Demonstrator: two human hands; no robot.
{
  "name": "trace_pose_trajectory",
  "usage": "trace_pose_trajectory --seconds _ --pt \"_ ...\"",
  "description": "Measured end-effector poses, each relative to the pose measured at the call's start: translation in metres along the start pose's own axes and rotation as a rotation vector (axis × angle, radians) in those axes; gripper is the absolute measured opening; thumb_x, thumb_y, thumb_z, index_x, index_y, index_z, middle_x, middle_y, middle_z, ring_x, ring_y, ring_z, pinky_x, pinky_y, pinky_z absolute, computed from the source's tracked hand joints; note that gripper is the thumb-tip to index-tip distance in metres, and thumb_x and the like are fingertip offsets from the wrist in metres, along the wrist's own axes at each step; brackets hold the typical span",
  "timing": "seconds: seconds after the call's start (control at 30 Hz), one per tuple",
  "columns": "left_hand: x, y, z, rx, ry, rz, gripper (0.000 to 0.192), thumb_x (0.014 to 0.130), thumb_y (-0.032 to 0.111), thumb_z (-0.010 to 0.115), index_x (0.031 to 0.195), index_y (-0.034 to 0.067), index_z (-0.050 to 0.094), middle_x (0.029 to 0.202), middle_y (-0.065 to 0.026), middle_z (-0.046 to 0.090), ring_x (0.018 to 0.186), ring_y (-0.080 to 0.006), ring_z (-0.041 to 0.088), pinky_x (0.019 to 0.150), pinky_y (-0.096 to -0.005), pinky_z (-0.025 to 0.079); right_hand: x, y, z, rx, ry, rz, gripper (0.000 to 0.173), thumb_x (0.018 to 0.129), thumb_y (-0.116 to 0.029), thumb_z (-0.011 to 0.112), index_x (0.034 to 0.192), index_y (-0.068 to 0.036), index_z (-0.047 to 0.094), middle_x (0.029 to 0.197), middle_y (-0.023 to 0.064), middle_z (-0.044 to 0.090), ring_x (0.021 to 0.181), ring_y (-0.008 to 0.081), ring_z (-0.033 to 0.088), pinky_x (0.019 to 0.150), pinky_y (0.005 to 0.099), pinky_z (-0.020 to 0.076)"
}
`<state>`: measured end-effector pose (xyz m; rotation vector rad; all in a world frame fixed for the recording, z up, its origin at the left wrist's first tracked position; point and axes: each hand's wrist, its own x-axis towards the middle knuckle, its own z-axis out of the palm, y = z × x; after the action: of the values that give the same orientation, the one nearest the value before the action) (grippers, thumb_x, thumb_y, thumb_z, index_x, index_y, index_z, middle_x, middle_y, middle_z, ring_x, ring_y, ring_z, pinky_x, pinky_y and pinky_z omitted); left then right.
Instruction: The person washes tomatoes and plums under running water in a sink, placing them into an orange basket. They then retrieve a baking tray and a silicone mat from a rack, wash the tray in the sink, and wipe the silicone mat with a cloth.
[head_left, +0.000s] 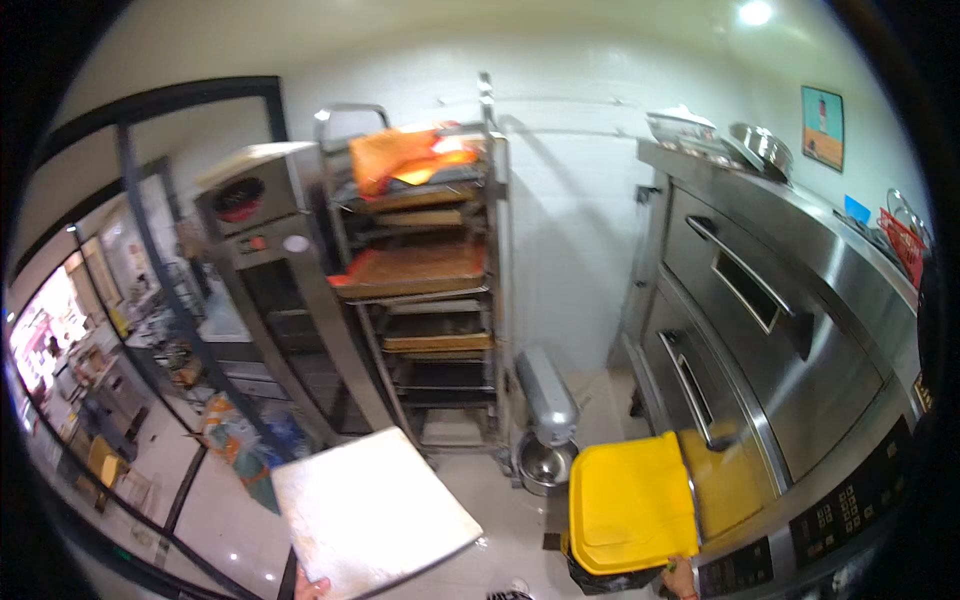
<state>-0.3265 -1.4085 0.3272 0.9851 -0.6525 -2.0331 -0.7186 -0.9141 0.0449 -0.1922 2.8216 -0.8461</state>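
A pale rectangular board or tray (375, 517), its upper face bright white with faint brown marks, tilts before me at the lower left. My left hand (309, 586) grips its near left corner; most of that hand is cut off by the picture's bottom edge. On the right is a waste bin with a yellow plastic lid (634, 502) and a black bag (611, 581) showing under the rim. My right hand (680, 579) has its fingers curled at the lid's near right corner, where a tiny green spot shows. The bin's inside is hidden.
A steel deck oven (750, 300) lines the right side. Ahead stand a stand mixer (547, 401) with a steel bowl (546, 465) on the floor, a tray rack (427, 277) and a tall steel cabinet (292, 300). A dark-framed glass partition (139, 195) borders the left.
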Motion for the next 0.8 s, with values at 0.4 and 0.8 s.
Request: trace_pose_trajectory --seconds 0.4,0.8 --pt "0.189 0.06 0.034 0.123 -0.145 0.059 0.041 0.075 0.007 0.054 0.115 0.001 0.048 0.106 -0.0114 0.056 0.099 -0.0256 0.058 0.083 -0.0404 0.053 0.05 -0.16 0.021 0.092 0.243 -0.059 0.037 0.069 -0.004 0.065 0.105 -0.005 0.06 0.089 0.0173 0.056 0.091 0.0327 0.052 0.082 0.0354 0.0436" --pt "0.372 0.11 0.066 0.216 -0.243 -0.166 0.05 0.073 0.01 0.058 0.12 -0.003 0.044 0.115 -0.0153 0.053 0.104 -0.0284 0.054 0.093 -0.0411 0.046 -0.001 -0.233 0.146 0.443 0.048 0.252 0.027 0.083 -0.009 0.057 0.109 -0.006 0.061 0.076 0.0016 0.058 0.061 0.009 0.053 0.057 0.0231 0.0452"
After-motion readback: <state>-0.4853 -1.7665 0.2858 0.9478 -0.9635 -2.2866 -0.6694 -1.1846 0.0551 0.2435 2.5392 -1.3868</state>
